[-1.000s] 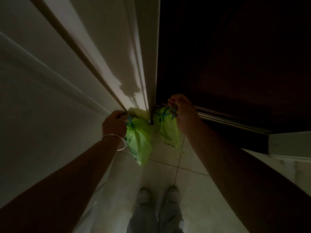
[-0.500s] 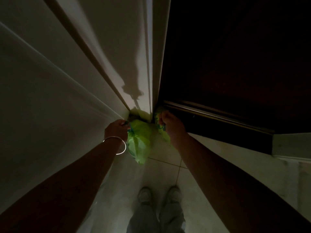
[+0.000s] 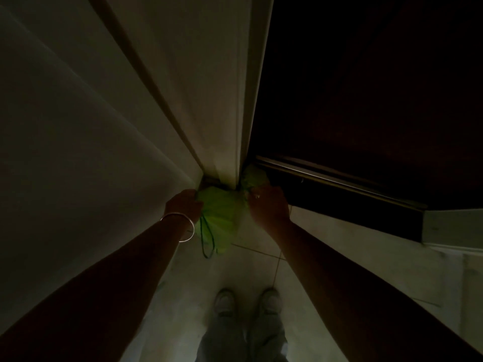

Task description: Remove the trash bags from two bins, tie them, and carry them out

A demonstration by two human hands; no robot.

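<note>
Two small bright green trash bags sit low in the corner where the pale wall meets the dark door. The nearer green bag (image 3: 220, 218) lies on the floor with its dark drawstring trailing toward me. My left hand (image 3: 183, 205), with a silver bangle on the wrist, touches its left side, fingers curled at its top. The second green bag (image 3: 252, 176) is wedged against the door's foot, mostly hidden behind my right hand (image 3: 268, 207), which is closed at its top. The dim light hides the finger detail.
A pale wall (image 3: 104, 126) with a moulding runs along the left. The dark door (image 3: 366, 100) with a metal threshold strip (image 3: 326, 178) fills the right. My feet in light shoes (image 3: 245, 301) stand on pale floor tiles just behind the bags.
Both hands have moved down and forward into the corner, and the bags now rest low against the wall and door instead of hanging. The scene has darkened.
</note>
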